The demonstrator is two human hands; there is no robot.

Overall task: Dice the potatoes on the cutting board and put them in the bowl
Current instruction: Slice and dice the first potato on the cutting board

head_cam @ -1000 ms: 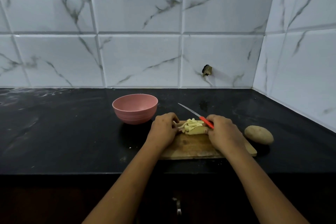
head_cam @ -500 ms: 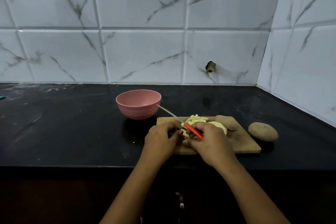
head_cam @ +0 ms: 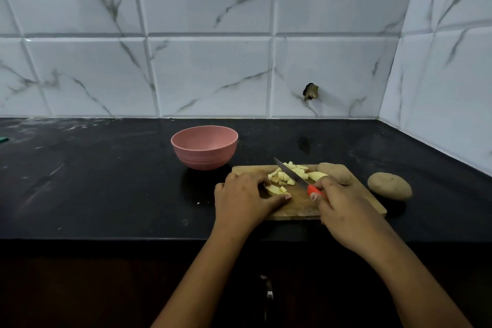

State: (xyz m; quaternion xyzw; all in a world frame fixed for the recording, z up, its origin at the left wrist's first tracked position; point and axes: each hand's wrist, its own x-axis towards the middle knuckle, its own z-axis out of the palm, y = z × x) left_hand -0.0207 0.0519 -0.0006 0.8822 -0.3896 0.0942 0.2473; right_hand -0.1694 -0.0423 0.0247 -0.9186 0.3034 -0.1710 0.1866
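Two hands sit on the cutting board (head_cam: 298, 212). Your left hand (head_cam: 245, 194) curls its fingers and thumb round a pale potato piece (head_cam: 275, 189) at its fingertips. Your right hand (head_cam: 343, 208) is closed round the red handle of the knife (head_cam: 291, 172), whose blade slants away to that hand's left, over the diced potato (head_cam: 282, 176). An unpeeled potato (head_cam: 336, 172) lies just beyond the right hand. The pink bowl (head_cam: 204, 146) stands beyond the left hand on the worktop (head_cam: 106, 181). Half a second ago your hands were bunched together with the blade tip reaching toward the bowl; now they are apart.
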